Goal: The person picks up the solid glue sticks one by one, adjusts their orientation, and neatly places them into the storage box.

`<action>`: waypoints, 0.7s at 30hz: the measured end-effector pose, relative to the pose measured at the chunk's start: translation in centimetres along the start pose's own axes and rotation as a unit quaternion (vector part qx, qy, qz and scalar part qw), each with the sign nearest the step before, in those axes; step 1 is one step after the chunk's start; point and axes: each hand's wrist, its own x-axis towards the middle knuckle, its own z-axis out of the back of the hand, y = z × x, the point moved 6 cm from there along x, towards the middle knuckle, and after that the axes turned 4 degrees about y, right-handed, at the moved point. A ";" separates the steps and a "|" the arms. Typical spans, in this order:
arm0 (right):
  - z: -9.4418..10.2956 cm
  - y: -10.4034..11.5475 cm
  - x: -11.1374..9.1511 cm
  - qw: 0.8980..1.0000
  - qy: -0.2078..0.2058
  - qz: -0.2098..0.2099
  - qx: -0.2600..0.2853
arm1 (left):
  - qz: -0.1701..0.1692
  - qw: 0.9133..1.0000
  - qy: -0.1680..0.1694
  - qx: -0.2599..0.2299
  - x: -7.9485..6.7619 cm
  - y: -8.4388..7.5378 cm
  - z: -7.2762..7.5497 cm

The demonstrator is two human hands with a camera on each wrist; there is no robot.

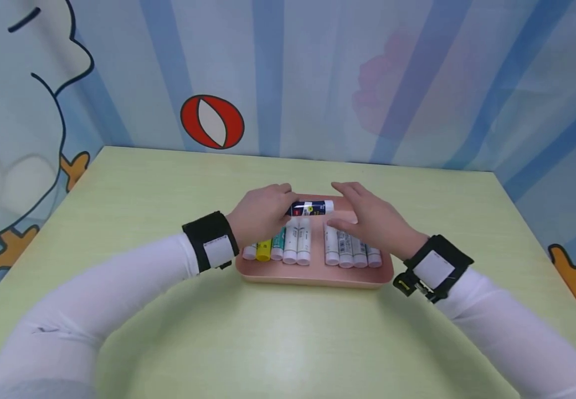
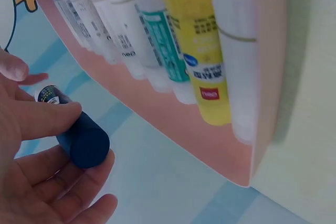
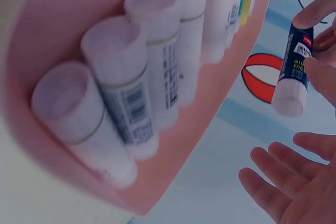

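My left hand (image 1: 263, 213) pinches a dark blue glue stick (image 1: 313, 208) between thumb and fingers, over the far part of a pink tray (image 1: 313, 276). The white end of that stick points right, as the right wrist view (image 3: 290, 98) also shows. My right hand (image 1: 380, 221) is spread with fingers extended, beside this white end and above the tray's right side. In the tray lie a yellow glue stick (image 2: 195, 40), a teal-labelled one (image 2: 163, 40) and several white ones (image 3: 118, 82), side by side in a row with a gap in the middle.
The tray sits on a pale yellow-green table (image 1: 288, 338). Behind the table hangs a blue striped backdrop (image 1: 298, 72) with a printed red and white ball (image 1: 212, 122). Both wrists wear black straps (image 1: 210, 241).
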 end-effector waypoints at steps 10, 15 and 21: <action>-0.4 3.0 -0.4 0.985 -0.068 0.154 -0.044 | -0.059 0.997 -0.028 0.043 -0.9 -2.2 -0.1; -0.5 3.5 -0.7 0.979 -0.076 0.172 -0.075 | -0.079 0.995 -0.034 0.047 -1.2 -2.6 -0.1; -0.6 3.8 -0.7 0.976 -0.069 0.175 -0.111 | -0.079 0.996 -0.032 0.039 -1.3 -2.3 -0.6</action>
